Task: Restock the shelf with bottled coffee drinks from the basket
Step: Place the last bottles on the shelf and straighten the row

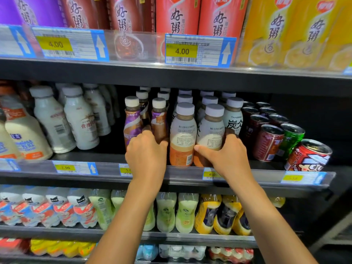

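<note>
Bottles set at the shelf point(182, 173) front.
Left hand point(145, 151) grips purple-labelled bottle point(159, 121), right hand point(227, 152) clasps white-orange bottle point(210, 130); next, likely release both upright.

Bright, even shop light from overhead; my left hand point(146, 149) and right hand point(226, 151) look sharp and softly lit. The shelf recess point(297, 111) behind is dark. Glare streaks the clear price strip point(133, 44). Milk bottles point(22, 130) at the left edge smear with blur, and the wide lens tilts the cans point(308, 155) at right
</note>
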`<state>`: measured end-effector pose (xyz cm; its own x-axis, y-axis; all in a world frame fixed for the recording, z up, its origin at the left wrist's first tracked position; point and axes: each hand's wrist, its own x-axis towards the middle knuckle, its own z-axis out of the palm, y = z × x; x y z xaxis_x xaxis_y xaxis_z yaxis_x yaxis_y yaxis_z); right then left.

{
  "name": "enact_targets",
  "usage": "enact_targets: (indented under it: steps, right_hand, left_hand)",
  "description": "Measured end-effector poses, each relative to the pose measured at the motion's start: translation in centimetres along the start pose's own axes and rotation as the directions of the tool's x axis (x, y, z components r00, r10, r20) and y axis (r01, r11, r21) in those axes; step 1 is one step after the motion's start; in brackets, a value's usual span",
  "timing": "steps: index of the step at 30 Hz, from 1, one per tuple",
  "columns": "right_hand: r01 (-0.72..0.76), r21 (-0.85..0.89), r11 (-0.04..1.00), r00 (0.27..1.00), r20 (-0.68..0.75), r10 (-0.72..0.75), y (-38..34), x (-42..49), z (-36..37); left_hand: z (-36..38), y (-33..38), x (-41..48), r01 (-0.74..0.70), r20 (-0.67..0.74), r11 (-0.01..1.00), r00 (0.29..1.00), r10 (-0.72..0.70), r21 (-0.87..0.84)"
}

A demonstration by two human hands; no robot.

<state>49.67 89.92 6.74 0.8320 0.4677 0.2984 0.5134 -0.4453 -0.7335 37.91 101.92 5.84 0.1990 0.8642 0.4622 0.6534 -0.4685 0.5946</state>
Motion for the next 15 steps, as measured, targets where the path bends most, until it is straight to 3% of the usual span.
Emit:
enact_targets:
  steps: [4,7,10,15]
  right_hand:
    - [0.003,-0.014,1.000,1.000,0.030,-0.002,0.0,0.0,-0.3]
    - [0.019,-0.004,1.000,0.999,0.035,-0.018,0.0,-0.3,-0.8]
    - [0.061,-0.013,0.998,0.997,-0.035,-0.062,-0.3,-0.2,-1.1]
    - [0.050,-0.076,0.996,0.999,0.012,-0.049,0.1,1.0,-1.3]
  left_hand:
    - [-0.4,-0.7,-0.7,-0.051,-0.061,0.999,0.997,0.051,-0.009]
    - [-1.1,-0.6,-2.4,-0.171,-0.109,0.969,0.982,0.153,-0.181]
    - [-1.2,0.3,-3.2,-0.164,-0.005,0.936,0.985,0.171,-0.310]
    - [0.1,0.4,-2.5,-0.110,0.143,0.948,0.977,0.158,-0.298]
